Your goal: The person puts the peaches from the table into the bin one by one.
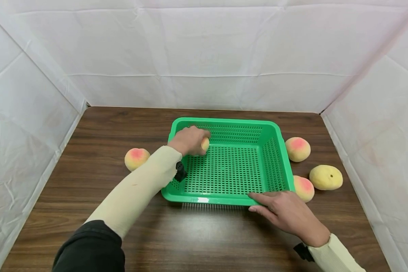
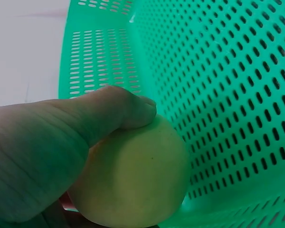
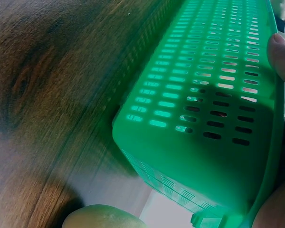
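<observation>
A green perforated plastic basket sits mid-table. Over its left part, my left hand grips a peach; in the left wrist view the thumb presses on top of this pale yellow peach, close to the basket's wall. At the front right corner, my right hand holds the basket's rim, the thumb against the outside of the front wall. The right wrist view shows the thumb tip at the rim, with most of that hand out of frame.
Left of the basket lies a pink-and-yellow peach. To its right are a peach at the back, another peach partly behind the basket, and a yellow one with a dark stem hole. White sheeting walls the brown table.
</observation>
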`<move>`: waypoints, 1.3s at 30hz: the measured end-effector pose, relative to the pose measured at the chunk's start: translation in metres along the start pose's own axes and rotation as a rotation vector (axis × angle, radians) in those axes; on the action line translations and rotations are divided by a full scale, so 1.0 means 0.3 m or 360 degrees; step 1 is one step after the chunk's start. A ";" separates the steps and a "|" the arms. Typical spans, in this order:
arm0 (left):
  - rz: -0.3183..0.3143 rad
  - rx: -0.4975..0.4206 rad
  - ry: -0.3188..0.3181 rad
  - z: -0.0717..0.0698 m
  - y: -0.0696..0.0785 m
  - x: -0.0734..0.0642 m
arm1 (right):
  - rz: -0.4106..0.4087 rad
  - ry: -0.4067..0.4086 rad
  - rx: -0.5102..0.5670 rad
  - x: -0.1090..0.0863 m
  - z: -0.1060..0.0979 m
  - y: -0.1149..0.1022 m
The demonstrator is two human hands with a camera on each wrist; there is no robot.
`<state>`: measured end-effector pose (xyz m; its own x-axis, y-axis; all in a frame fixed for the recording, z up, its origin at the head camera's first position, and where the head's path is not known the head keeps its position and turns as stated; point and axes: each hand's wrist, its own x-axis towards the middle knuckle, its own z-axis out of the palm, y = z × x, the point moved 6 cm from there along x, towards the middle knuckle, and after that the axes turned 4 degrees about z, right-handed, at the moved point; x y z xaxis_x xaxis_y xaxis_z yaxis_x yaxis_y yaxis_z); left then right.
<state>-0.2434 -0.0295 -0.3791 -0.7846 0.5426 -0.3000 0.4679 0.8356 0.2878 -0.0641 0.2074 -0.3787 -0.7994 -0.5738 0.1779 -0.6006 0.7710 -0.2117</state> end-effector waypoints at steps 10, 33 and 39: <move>-0.0044 -0.0017 -0.0006 0.038 -0.001 0.014 | 0.0009 -0.0011 0.0000 -0.004 0.001 -0.004; -0.0175 -0.0012 0.0002 0.062 -0.012 0.030 | 0.0001 -0.0009 0.0021 -0.001 0.002 -0.007; -0.0241 0.0007 -0.0022 0.059 -0.012 0.028 | -0.0037 0.0036 0.0028 0.004 0.001 -0.008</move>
<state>-0.2445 -0.0263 -0.3987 -0.8407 0.4115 -0.3520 0.3464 0.9083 0.2344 -0.0636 0.2048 -0.3783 -0.7848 -0.5849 0.2049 -0.6194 0.7524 -0.2244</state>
